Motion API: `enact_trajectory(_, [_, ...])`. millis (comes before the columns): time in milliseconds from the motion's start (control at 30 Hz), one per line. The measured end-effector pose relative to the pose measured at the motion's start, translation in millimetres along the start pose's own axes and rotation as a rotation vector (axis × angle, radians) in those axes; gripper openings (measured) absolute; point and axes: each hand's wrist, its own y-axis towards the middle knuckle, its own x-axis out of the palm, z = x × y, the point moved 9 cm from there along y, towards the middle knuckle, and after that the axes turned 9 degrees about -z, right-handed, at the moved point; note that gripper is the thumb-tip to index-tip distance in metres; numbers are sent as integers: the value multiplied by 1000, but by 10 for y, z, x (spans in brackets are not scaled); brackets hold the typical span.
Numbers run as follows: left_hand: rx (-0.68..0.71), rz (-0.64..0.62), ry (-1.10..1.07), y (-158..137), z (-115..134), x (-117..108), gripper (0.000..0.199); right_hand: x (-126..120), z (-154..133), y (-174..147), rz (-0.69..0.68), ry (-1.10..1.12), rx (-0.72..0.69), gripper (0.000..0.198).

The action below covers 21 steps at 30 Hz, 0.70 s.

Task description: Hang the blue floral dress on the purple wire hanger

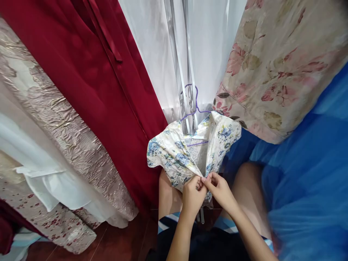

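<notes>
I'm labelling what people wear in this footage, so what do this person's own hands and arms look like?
The left hand and right hand are slender and ungloved, with no ring visible. Both wrists show no watch or bracelet. No sleeve covers the visible left forearm or right forearm; the upper arms are out of view.

Cool, pale light is brightening the white drape [152, 54] and drawing a soft sheen across the red satin [81, 54], while shadow is darkening the floor tiles [119, 243]. At center, the floral top [174, 152], left hand [193, 190] and right hand [219, 188] are showing in fairly clear focus. The wide view is stretching shapes toward the edges, the blue tulle [304, 210] is blurring at right, and the top right corner is fading to black.
</notes>
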Motion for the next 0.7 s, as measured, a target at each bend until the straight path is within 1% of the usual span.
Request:
enact_trajectory(167, [16,17,-5,-196,-15,-86,20,90,-84,-119,-5,-71,14,22])
enact_trajectory(267, [57,-9,-31,-247,7,-92,18,103,-125,-190,-24,-118,29,19])
enact_trajectory(367, [99,-9,-58,-256,65,-135,14,98,-161,-216,-14,-154,23,21])
enact_trajectory(500, [122,-36,-128,-222,83,-158,8,123,-123,-195,9,-83,9,21])
enact_trajectory(600, [96,-15,-190,-197,16,-172,22,150,-48,-157,14,-15,14,21])
enact_trajectory(633, [77,-13,-200,-189,-15,-161,23,155,-28,-147,16,-2,16,22])
enact_trajectory(700, [47,-33,-205,-173,-65,-102,17,169,-8,-134,3,1,16,25])
